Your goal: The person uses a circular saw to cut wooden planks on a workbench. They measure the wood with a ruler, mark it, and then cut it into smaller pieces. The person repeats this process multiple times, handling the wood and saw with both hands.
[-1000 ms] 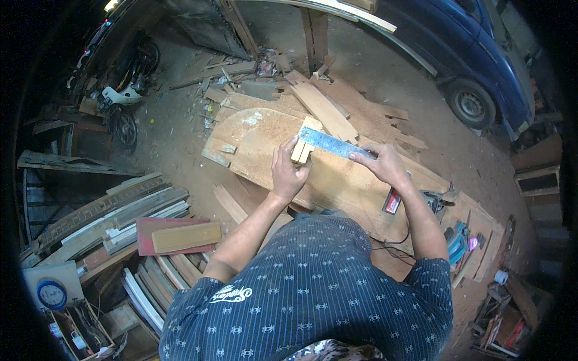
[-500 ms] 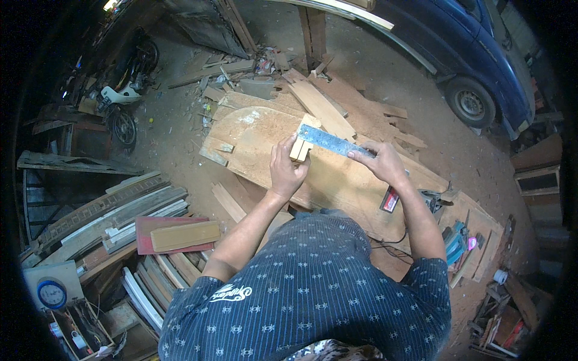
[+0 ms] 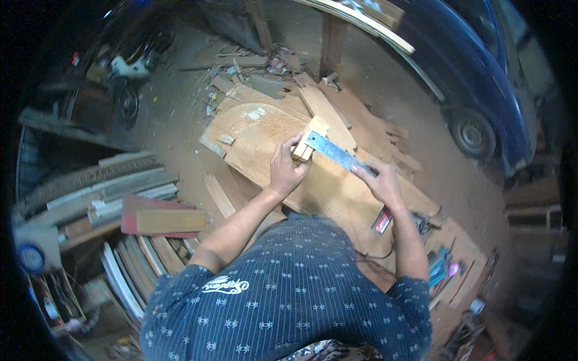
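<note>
My left hand (image 3: 288,168) is closed around a short light-coloured wood block (image 3: 314,127), whose near end has a notch or groove. In my right hand (image 3: 382,183) is a blue-grey flat metal ruler (image 3: 337,153), pinched near its right end between thumb and fingers. The ruler's far left end, with a small hole, lies against the block beside my left fingers. Both hands hold these above a dusty wooden board (image 3: 259,144). Whether the ruler presses on the block or just hovers at it I cannot tell.
Loose planks (image 3: 322,108) and scraps lie beyond the board. A red and black box (image 3: 382,221) sits by my right forearm, with a teal power tool (image 3: 439,266) farther right. Stacked timber (image 3: 114,186) stands at left; a blue vehicle (image 3: 481,78) is at far right.
The view has shifted, moving the surroundings mostly leftward and blurring them. The ruler tilts more steeply down to the right, and its left end sits slightly lower on the block. Both grips stay the same.
</note>
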Demonstrator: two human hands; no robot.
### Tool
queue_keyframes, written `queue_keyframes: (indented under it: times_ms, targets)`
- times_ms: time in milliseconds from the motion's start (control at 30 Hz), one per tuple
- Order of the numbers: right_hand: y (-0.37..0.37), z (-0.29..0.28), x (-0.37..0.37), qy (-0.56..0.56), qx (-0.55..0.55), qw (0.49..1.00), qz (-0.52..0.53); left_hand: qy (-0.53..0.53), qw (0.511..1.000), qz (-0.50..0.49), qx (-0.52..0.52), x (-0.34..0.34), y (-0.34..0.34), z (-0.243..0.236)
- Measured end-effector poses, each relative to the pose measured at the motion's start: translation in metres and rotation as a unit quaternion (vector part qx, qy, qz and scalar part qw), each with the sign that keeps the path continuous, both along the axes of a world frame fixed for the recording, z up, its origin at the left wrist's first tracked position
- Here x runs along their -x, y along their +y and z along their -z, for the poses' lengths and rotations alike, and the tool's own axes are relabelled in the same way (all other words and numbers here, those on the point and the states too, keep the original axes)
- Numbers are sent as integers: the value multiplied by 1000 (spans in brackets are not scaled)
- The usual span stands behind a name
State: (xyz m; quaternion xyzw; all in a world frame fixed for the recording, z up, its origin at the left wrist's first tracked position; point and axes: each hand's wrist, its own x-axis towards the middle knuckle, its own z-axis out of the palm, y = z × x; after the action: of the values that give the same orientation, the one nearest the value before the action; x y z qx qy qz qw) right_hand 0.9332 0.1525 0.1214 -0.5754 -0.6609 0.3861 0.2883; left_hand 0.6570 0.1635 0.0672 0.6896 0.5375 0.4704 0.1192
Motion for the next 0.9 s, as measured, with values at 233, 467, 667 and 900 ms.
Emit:
queue_keyframes:
  times_ms: [233, 467, 667, 900]
  targets:
    - [-4, -4, 10, -3, 72, 997, 4, -4, 1000, -12, -18, 4, 7, 10]
    - [2, 0, 14, -25, 67, 997, -3, 20, 999, -28, -23, 3, 5, 15]
    - [-1, 0, 16, -16, 36, 999, 14, 17, 999, -15, -33, 3, 6, 6]
    - [0, 3, 19, -24, 46, 999, 12, 31, 997, -33, -54, 5, 8, 9]
